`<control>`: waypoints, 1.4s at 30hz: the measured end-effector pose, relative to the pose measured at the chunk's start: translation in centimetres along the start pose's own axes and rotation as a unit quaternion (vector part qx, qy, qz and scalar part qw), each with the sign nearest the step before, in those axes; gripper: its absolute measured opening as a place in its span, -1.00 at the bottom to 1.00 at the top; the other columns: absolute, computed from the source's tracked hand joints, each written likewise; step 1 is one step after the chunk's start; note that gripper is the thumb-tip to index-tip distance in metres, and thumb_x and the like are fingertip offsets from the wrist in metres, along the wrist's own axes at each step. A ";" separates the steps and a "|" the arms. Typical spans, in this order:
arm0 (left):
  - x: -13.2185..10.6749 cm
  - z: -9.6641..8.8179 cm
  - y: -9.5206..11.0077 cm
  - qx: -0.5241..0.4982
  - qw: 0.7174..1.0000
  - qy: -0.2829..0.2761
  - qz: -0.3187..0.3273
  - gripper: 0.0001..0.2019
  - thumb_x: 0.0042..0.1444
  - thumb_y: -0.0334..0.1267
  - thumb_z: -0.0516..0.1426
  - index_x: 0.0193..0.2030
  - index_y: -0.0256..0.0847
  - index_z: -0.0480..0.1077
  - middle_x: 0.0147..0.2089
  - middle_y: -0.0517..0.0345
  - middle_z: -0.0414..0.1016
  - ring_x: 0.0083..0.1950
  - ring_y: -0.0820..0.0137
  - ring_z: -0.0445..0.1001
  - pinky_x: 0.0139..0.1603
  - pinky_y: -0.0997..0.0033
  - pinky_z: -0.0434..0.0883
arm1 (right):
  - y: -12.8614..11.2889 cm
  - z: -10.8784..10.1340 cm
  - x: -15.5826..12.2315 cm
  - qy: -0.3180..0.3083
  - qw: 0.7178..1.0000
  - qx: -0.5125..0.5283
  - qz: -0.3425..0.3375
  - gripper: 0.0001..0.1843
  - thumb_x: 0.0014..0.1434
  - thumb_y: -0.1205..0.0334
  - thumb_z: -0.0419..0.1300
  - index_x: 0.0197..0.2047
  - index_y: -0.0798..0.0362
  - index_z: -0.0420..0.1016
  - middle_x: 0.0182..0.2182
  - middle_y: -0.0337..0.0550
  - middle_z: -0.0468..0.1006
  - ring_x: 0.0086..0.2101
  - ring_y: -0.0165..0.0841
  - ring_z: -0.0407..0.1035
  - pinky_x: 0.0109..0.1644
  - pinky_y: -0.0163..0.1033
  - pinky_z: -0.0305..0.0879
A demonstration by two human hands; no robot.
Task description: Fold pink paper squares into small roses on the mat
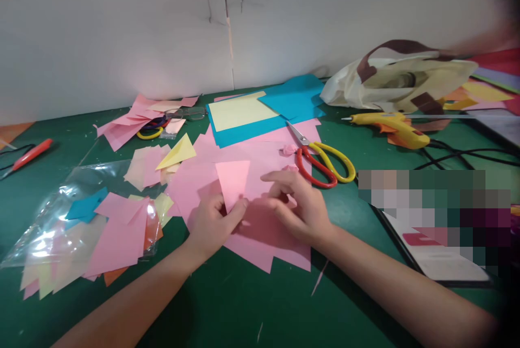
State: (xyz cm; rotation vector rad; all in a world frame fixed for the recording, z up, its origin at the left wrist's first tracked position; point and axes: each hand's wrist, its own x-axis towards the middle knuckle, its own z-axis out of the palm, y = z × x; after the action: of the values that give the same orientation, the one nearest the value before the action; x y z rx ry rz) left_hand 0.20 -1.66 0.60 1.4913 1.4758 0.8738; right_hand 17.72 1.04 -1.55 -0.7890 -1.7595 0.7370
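My left hand (pixel 217 223) pinches a folded piece of pink paper (pixel 233 180) by its narrow lower end, the wide edge pointing up. To its right my right hand (pixel 298 207) hovers with fingers curved and apart, holding nothing. Both hands are over several overlapping pink sheets (pixel 260 250) on the green table. Just beyond my right hand lie scissors (pixel 312 158) with one red and one yellow handle loop. Small crumpled pink paper pieces (pixel 290 150) sit beside the scissors, one partly hidden by my right hand.
A clear plastic bag (pixel 77 185) with coloured paper pieces lies at left. Behind are blue sheets (pixel 292 93) and a cream sheet (pixel 244 111). At right are a yellow glue gun (pixel 394 127) with a black cord, a cloth bag (pixel 345 85) and a tablet-like device (pixel 450 267), partly pixelated.
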 end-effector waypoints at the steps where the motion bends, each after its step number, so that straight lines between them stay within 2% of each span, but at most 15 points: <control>1: 0.0 0.0 0.0 0.021 0.999 0.000 0.028 -0.66 0.07 -0.16 0.11 -0.67 -0.24 0.30 -0.67 0.16 0.37 -0.59 0.44 0.40 -0.60 0.50 0.32 | 0.0 0.1 -0.2 -0.029 1.000 -0.010 -0.001 -0.60 0.16 0.09 0.17 0.03 0.03 0.29 -0.59 -0.37 0.30 -0.60 -0.49 0.20 -0.54 -0.35 0.16; 4: 0.1 0.0 0.1 0.068 0.991 -0.007 0.114 -0.86 0.01 -0.29 0.14 -0.53 -0.23 0.36 -0.39 0.08 0.50 -0.36 0.35 0.47 -0.42 0.42 0.40 | -0.2 0.3 -0.4 -0.081 0.996 -0.016 0.045 -0.23 0.10 0.04 0.24 0.27 0.06 0.01 -0.59 -0.42 0.28 -0.60 -0.49 0.22 -0.56 -0.38 0.15; 6: 0.1 0.1 -0.2 0.079 0.985 -0.036 0.149 -0.93 -0.03 -0.37 0.14 -0.49 -0.22 0.33 -0.25 0.06 0.50 -0.21 0.30 0.47 -0.29 0.36 0.42 | -0.2 0.3 -0.2 -0.098 0.993 -0.014 0.071 -0.11 0.05 0.00 0.27 0.31 0.06 -0.07 -0.57 -0.40 0.32 -0.59 -0.48 0.25 -0.56 -0.39 0.17; 7: 0.1 0.1 -0.3 0.087 0.983 -0.041 0.158 -0.87 -0.05 -0.41 0.13 -0.54 -0.21 0.26 -0.26 0.08 0.48 -0.18 0.29 0.46 -0.26 0.35 0.41 | -0.3 0.2 -0.1 -0.104 0.992 -0.020 0.074 -0.12 0.04 0.00 0.29 0.31 0.05 -0.03 -0.55 -0.37 0.37 -0.57 -0.48 0.27 -0.54 -0.39 0.20; 9: -0.1 0.1 -0.7 0.113 0.983 -0.045 0.137 -0.84 -0.07 -0.44 0.12 -0.53 -0.20 0.18 -0.34 0.14 0.43 -0.22 0.31 0.45 -0.35 0.40 0.37 | -0.3 0.2 0.2 -0.110 0.991 -0.043 0.056 -0.27 0.03 0.00 0.29 0.22 0.03 0.18 -0.47 -0.27 0.47 -0.50 -0.45 0.34 -0.45 -0.36 0.29; 10: -0.1 0.1 -0.8 0.114 0.986 -0.043 0.116 -0.85 -0.08 -0.44 0.13 -0.45 -0.18 0.20 -0.34 0.17 0.42 -0.28 0.34 0.44 -0.39 0.41 0.36 | -0.4 0.2 0.3 -0.110 0.992 -0.054 0.038 -0.37 0.05 0.00 0.28 0.15 0.02 0.28 -0.41 -0.21 0.51 -0.45 -0.42 0.37 -0.38 -0.33 0.33; 12: -0.2 0.1 -0.9 0.090 0.991 -0.042 0.090 -0.73 -0.10 -0.42 0.17 -0.24 -0.15 0.22 -0.28 0.19 0.42 -0.29 0.36 0.44 -0.38 0.41 0.37 | -0.4 0.2 0.4 -0.107 0.992 -0.069 -0.003 -0.49 0.08 0.01 0.26 0.06 0.04 0.38 -0.31 -0.13 0.53 -0.34 -0.37 0.40 -0.25 -0.27 0.37; 15: -0.2 0.0 -0.7 0.039 0.993 -0.046 0.104 -0.49 -0.09 -0.36 0.21 0.02 -0.11 0.14 -0.08 0.08 0.40 -0.10 0.30 0.44 -0.18 0.33 0.43 | -0.5 0.2 0.4 -0.099 0.992 -0.078 -0.028 -0.48 0.11 0.04 0.23 0.10 0.09 0.35 -0.28 -0.08 0.51 -0.29 -0.33 0.40 -0.21 -0.22 0.38; 19: -0.2 -0.1 -0.5 0.007 0.993 -0.047 0.108 -0.44 -0.03 -0.18 0.23 0.10 -0.09 0.13 0.07 -0.01 0.35 0.05 0.22 0.39 -0.04 0.25 0.42 | -0.6 0.2 0.4 -0.071 0.993 -0.082 -0.035 -0.60 0.22 0.23 0.09 0.12 0.11 0.32 -0.28 -0.08 0.49 -0.30 -0.36 0.39 -0.21 -0.21 0.38; 22: -0.2 -0.3 -0.5 -0.044 0.993 -0.062 0.089 -0.55 0.12 -0.07 0.11 0.12 -0.10 0.15 0.02 0.01 0.40 -0.02 0.28 0.43 -0.10 0.31 0.42 | -0.8 0.2 0.4 -0.063 0.993 -0.081 -0.055 -0.63 0.22 0.33 0.04 0.10 0.07 0.33 -0.32 -0.13 0.49 -0.33 -0.38 0.37 -0.23 -0.23 0.37; 25: -0.2 -0.3 -0.5 -0.059 0.995 -0.056 0.065 -0.64 0.24 -0.05 -0.04 0.11 -0.11 0.16 -0.18 0.10 0.47 -0.25 0.41 0.46 -0.27 0.41 0.39 | -0.7 0.3 0.3 -0.059 0.993 -0.087 -0.055 -0.62 0.19 0.39 0.02 0.09 0.07 0.35 -0.34 -0.15 0.48 -0.37 -0.40 0.35 -0.26 -0.25 0.36; 27: -0.2 -0.3 -0.4 -0.055 0.996 -0.044 0.056 -0.64 0.24 -0.05 -0.03 0.12 -0.12 0.16 -0.30 0.16 0.48 -0.35 0.44 0.43 -0.31 0.43 0.36 | -0.5 0.3 0.3 -0.046 0.993 -0.097 -0.042 -0.58 0.17 0.44 -0.01 0.08 0.07 0.36 -0.36 -0.16 0.47 -0.40 -0.41 0.35 -0.30 -0.27 0.35; 31: -0.2 -0.2 -0.2 -0.061 0.996 -0.030 0.054 -0.56 0.20 -0.04 0.03 0.16 -0.14 0.12 -0.35 0.17 0.52 -0.38 0.43 0.42 -0.29 0.39 0.35 | -0.1 0.3 0.2 -0.026 0.995 -0.095 -0.021 -0.44 0.09 0.51 -0.04 0.16 0.05 0.29 -0.41 -0.24 0.46 -0.44 -0.45 0.34 -0.32 -0.32 0.35; 36: -0.2 -0.2 -0.1 -0.087 0.994 -0.025 0.052 -0.57 0.26 0.02 -0.12 0.13 -0.16 0.22 -0.28 0.08 0.53 -0.37 0.40 0.41 -0.34 0.39 0.33 | -0.1 0.2 0.0 -0.045 0.996 -0.077 -0.027 -0.35 0.04 0.52 -0.04 0.23 0.06 0.19 -0.46 -0.28 0.44 -0.48 -0.48 0.32 -0.35 -0.37 0.34; 42: -0.1 -0.2 -0.4 -0.112 0.993 0.012 0.039 -0.56 0.27 0.03 -0.15 0.07 -0.19 0.31 -0.48 0.18 0.37 -0.47 0.44 0.29 -0.44 0.45 0.25 | 0.1 0.3 -0.1 -0.069 0.993 -0.083 -0.038 -0.28 0.05 0.55 -0.08 0.29 -0.01 0.09 -0.37 -0.23 0.46 -0.38 -0.44 0.36 -0.23 -0.32 0.39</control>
State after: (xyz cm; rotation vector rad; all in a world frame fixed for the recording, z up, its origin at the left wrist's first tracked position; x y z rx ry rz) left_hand -0.16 -1.71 0.37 1.3824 1.2971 1.0712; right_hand 17.45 1.02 -1.76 -0.7918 -1.9845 0.6133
